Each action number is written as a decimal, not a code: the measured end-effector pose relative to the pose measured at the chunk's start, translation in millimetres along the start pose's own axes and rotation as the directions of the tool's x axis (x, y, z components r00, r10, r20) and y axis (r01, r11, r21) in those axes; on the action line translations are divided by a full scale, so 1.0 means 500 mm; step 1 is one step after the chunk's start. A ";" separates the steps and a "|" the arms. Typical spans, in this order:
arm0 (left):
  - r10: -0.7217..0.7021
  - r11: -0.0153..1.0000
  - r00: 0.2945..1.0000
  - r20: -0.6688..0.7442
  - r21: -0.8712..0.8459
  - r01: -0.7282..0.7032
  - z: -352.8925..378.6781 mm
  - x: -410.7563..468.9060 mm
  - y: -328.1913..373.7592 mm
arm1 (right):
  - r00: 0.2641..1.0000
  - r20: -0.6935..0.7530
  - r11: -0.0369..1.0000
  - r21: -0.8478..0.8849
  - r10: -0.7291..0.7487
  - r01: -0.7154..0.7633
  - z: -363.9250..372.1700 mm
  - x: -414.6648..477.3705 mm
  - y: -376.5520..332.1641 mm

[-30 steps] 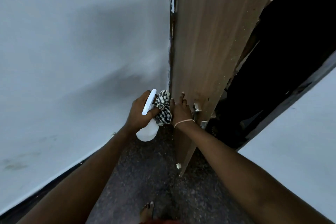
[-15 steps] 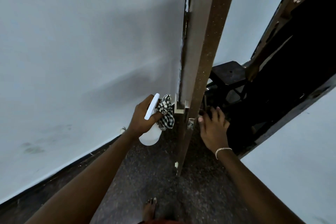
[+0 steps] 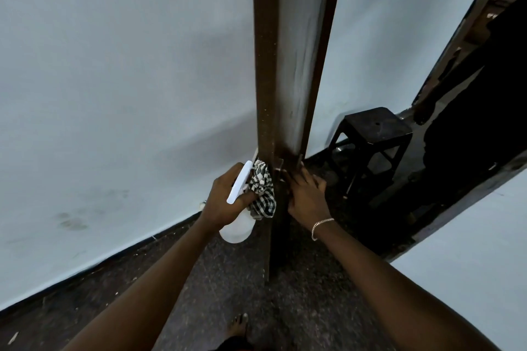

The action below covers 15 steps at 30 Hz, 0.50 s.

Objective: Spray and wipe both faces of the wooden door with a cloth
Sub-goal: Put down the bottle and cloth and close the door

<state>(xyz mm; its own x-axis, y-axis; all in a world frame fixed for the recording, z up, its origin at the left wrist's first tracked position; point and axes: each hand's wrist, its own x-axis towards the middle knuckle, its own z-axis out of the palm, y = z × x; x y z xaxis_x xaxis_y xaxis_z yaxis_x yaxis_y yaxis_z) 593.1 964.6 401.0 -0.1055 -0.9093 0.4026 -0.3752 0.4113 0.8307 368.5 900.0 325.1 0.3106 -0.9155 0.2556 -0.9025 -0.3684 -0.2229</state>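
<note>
The brown wooden door [image 3: 296, 51] stands nearly edge-on in front of me, its right face showing as a narrow strip. My left hand [image 3: 221, 204] grips a white spray bottle [image 3: 238, 229] by its neck, with a black-and-white checked cloth [image 3: 262, 194] bunched in the same grip against the door's edge. On the other side of the edge, my right hand [image 3: 306, 196] lies against the right face by the metal handle [image 3: 299, 161], fingers stretched toward the edge. The fingertips are dark and hard to make out.
A pale wall [image 3: 114, 65] runs close along the left. A black stool [image 3: 370, 134] stands behind the door on the right, beside a dark door frame [image 3: 470, 194] and a dark opening. My bare foot [image 3: 239, 328] is on the speckled floor below.
The door has swung from showing its broad face to nearly edge-on. My right hand left that face, passed round the edge and now lies on the other side by the handle.
</note>
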 end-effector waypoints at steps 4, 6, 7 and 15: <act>-0.044 0.999 0.999 -0.005 0.024 0.044 -0.004 -0.009 -0.006 | 0.985 0.084 0.987 0.062 -0.150 0.145 0.003 0.065 -0.020; -0.053 0.998 0.998 -0.037 0.038 0.055 -0.010 -0.003 -0.006 | 0.965 0.130 0.974 0.055 -0.226 0.221 0.000 0.107 -0.034; -0.050 0.998 0.997 -0.050 0.042 0.053 -0.013 0.002 -0.007 | 0.948 0.154 0.961 0.050 -0.277 0.273 -0.003 0.128 -0.041; -0.133 0.983 0.985 -0.108 0.113 0.145 -0.059 0.071 -0.114 | 0.914 0.256 0.890 0.415 -0.314 0.190 0.038 0.249 -0.110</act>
<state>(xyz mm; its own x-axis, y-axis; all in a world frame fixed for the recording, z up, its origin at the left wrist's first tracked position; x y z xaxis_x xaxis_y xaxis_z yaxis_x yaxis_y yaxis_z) 637.9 910.6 379.5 0.0450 -0.9437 0.3278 -0.4885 0.2654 0.8312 462.5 803.3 351.1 0.6439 -0.7625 0.0631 -0.6202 -0.5684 -0.5406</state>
